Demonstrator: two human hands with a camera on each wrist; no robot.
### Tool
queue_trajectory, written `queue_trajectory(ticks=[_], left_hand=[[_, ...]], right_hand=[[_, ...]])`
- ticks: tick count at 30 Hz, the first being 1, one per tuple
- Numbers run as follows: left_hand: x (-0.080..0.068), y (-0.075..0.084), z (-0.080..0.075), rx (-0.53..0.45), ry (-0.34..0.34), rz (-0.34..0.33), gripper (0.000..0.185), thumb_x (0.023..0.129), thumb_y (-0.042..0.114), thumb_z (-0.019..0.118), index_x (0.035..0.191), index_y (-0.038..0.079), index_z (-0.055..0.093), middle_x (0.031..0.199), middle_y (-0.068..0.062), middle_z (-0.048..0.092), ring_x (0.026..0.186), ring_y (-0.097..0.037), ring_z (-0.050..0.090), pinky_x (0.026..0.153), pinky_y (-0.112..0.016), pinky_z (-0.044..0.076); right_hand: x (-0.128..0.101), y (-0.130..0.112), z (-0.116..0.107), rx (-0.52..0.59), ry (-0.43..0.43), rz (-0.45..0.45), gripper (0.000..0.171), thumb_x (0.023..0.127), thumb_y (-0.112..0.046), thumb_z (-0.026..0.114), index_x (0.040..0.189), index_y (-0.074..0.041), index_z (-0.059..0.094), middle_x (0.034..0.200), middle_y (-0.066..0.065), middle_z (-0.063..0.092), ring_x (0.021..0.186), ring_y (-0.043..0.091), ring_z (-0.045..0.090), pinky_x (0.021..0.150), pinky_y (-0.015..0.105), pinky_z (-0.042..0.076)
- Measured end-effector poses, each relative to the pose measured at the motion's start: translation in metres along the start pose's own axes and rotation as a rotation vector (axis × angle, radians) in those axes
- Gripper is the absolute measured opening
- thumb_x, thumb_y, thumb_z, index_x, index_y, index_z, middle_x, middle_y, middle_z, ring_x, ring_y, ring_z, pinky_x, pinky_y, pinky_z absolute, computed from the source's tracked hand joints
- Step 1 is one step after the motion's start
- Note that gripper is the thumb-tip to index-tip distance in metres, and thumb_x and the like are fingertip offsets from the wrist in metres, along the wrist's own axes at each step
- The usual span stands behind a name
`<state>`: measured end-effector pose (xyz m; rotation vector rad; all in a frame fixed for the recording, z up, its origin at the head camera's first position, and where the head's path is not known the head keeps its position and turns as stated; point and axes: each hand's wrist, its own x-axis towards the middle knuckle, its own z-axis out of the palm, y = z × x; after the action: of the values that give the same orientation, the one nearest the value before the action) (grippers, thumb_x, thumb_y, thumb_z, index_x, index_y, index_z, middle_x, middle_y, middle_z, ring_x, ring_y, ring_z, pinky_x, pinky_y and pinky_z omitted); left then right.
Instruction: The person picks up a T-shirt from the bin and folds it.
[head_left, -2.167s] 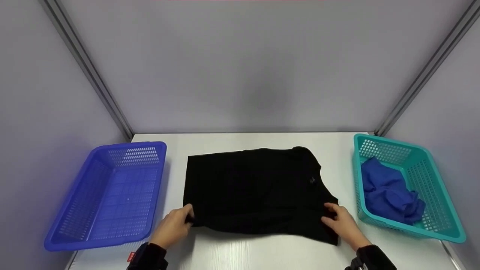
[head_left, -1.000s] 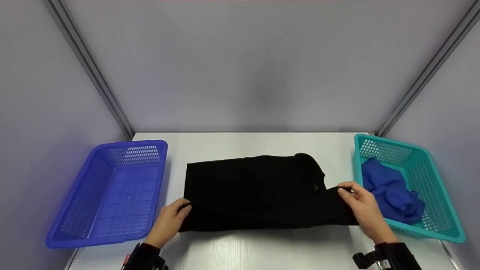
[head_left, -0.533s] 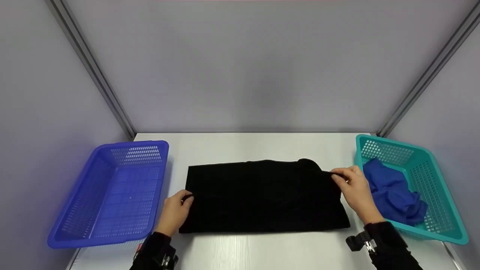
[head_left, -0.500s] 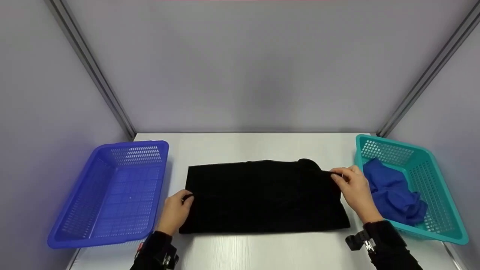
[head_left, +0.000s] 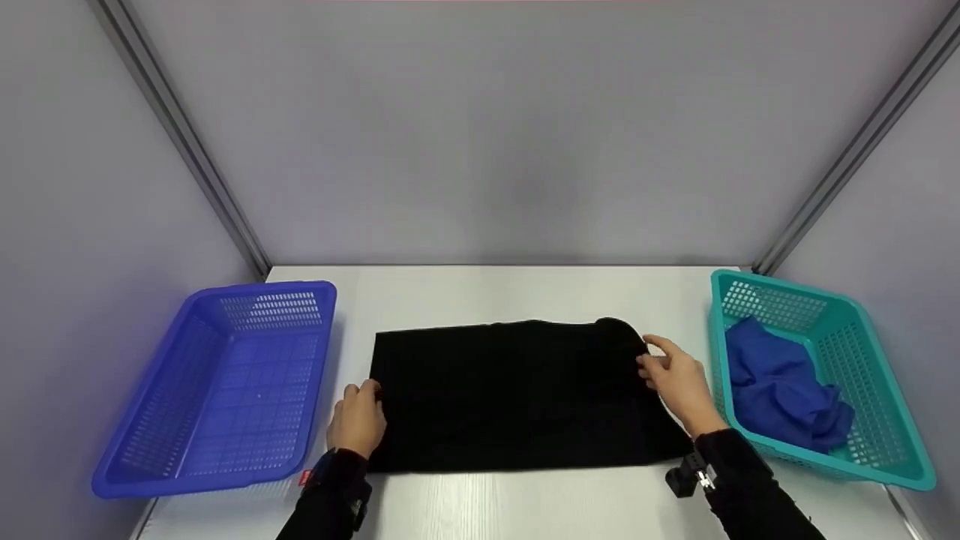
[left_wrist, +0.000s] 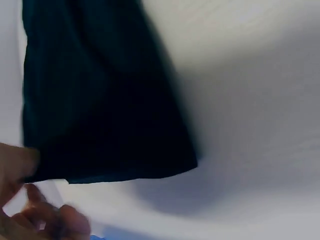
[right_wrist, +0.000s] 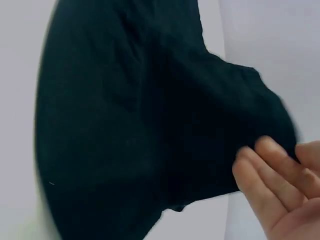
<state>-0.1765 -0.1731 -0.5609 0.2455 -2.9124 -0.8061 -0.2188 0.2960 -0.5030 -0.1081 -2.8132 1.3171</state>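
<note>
Black garment (head_left: pixel 517 397): lies folded into a wide rectangle on the white table (head_left: pixel 525 289), midway between the two baskets. Its long edges run left to right. A small rounded hump of cloth sticks up at its far right corner. In the left wrist view (left_wrist: pixel 100 100) its left end lies flat, throwing a soft shadow on the table. In the right wrist view (right_wrist: pixel 140 120) the cloth fills most of the picture, with creases running across it.

Left hand (head_left: pixel 358 421): rests at the left edge of the garment, about halfway along that short side. The fingers are bent down onto the cloth edge. Whether they pinch it or only press on it, I cannot tell. In the left wrist view the fingertips (left_wrist: pixel 30 160) blur just at the cloth's corner.

Right hand (head_left: pixel 675 379): sits at the garment's far right corner, beside the hump. The fingers are straight and close together, laid against the cloth and gripping nothing. The right wrist view (right_wrist: pixel 272 192) shows the flat palm and straight fingers touching the hem.

Blue basket (head_left: pixel 225 300): stands on the table's left end, near the left hand.

Teal basket (head_left: pixel 870 330): stands on the table's right end, just beside the right hand.

Blue cloth (head_left: pixel 780 390): lies crumpled inside the teal basket.
</note>
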Motion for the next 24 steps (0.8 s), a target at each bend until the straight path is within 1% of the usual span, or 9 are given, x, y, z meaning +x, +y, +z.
queue_trajectory(ticks=[3,5,8,11,12,14,18,21,24], left_hand=[[-0.003,-0.002,0.006,0.051,0.004,0.019,0.033,0.093,0.000,0.061,0.126,-0.002,0.060,0.110,-0.024,0.063,0.092,-0.045,0.064,0.071,-0.057,0.055],[-0.005,-0.003,0.012,0.096,0.013,0.110,0.032,0.090,-0.002,0.063,0.122,-0.002,0.063,0.109,-0.023,0.063,0.093,-0.044,0.061,0.072,-0.056,0.054],[-0.008,-0.004,0.021,0.146,0.011,0.300,0.027,0.089,0.000,0.069,0.117,0.001,0.069,0.117,-0.021,0.061,0.110,-0.047,0.057,0.085,-0.057,0.053],[-0.009,-0.003,0.027,0.162,-0.053,0.421,0.038,0.090,0.003,0.073,0.128,0.003,0.066,0.135,-0.020,0.057,0.131,-0.052,0.046,0.101,-0.061,0.046],[-0.010,-0.002,0.028,0.166,-0.081,0.425,0.044,0.090,0.004,0.073,0.133,0.003,0.063,0.140,-0.020,0.055,0.135,-0.053,0.043,0.104,-0.062,0.044],[-0.012,-0.001,0.030,0.185,-0.128,0.404,0.055,0.090,0.007,0.075,0.142,0.004,0.057,0.146,-0.020,0.053,0.137,-0.054,0.042,0.105,-0.062,0.043],[-0.014,0.000,0.032,0.256,-0.151,0.337,0.067,0.089,0.016,0.079,0.150,0.009,0.050,0.140,-0.017,0.056,0.122,-0.046,0.053,0.090,-0.060,0.051],[-0.013,-0.001,0.035,0.297,-0.142,0.312,0.065,0.088,0.021,0.080,0.147,0.011,0.054,0.131,-0.015,0.058,0.112,-0.042,0.054,0.081,-0.056,0.050],[-0.012,-0.002,0.036,0.304,-0.124,0.296,0.056,0.087,0.023,0.081,0.138,0.011,0.061,0.122,-0.016,0.060,0.108,-0.040,0.053,0.081,-0.055,0.047]], right_hand=[[-0.005,0.009,0.011,-0.134,-0.025,-0.037,0.041,0.105,-0.013,0.053,0.144,0.000,0.054,0.127,0.026,0.067,0.117,0.042,0.064,0.097,0.052,0.052],[-0.009,0.015,0.019,-0.217,-0.050,-0.081,0.040,0.103,-0.011,0.056,0.141,0.000,0.057,0.131,0.027,0.064,0.119,0.045,0.062,0.100,0.057,0.048],[-0.016,0.026,0.033,-0.307,-0.148,-0.177,0.043,0.100,-0.004,0.059,0.142,0.003,0.054,0.143,0.030,0.054,0.131,0.051,0.050,0.107,0.063,0.041],[-0.022,0.038,0.047,-0.405,-0.242,-0.281,0.053,0.097,-0.001,0.064,0.147,0.002,0.048,0.151,0.030,0.045,0.140,0.056,0.037,0.109,0.071,0.032],[-0.024,0.042,0.051,-0.439,-0.257,-0.311,0.056,0.096,-0.001,0.066,0.149,0.002,0.047,0.152,0.029,0.044,0.142,0.057,0.033,0.109,0.074,0.028],[-0.028,0.049,0.058,-0.520,-0.239,-0.361,0.060,0.094,-0.003,0.070,0.149,0.000,0.047,0.148,0.026,0.050,0.138,0.055,0.040,0.105,0.078,0.029],[-0.031,0.056,0.067,-0.687,-0.107,-0.420,0.063,0.090,-0.009,0.077,0.148,-0.006,0.051,0.126,0.016,0.062,0.119,0.045,0.057,0.101,0.080,0.030],[-0.031,0.057,0.069,-0.756,-0.058,-0.405,0.063,0.089,-0.014,0.079,0.147,-0.007,0.054,0.116,0.015,0.064,0.110,0.043,0.057,0.102,0.080,0.027],[-0.029,0.057,0.069,-0.758,-0.053,-0.364,0.054,0.088,-0.018,0.080,0.138,-0.008,0.060,0.111,0.016,0.064,0.109,0.042,0.054,0.102,0.080,0.026]])
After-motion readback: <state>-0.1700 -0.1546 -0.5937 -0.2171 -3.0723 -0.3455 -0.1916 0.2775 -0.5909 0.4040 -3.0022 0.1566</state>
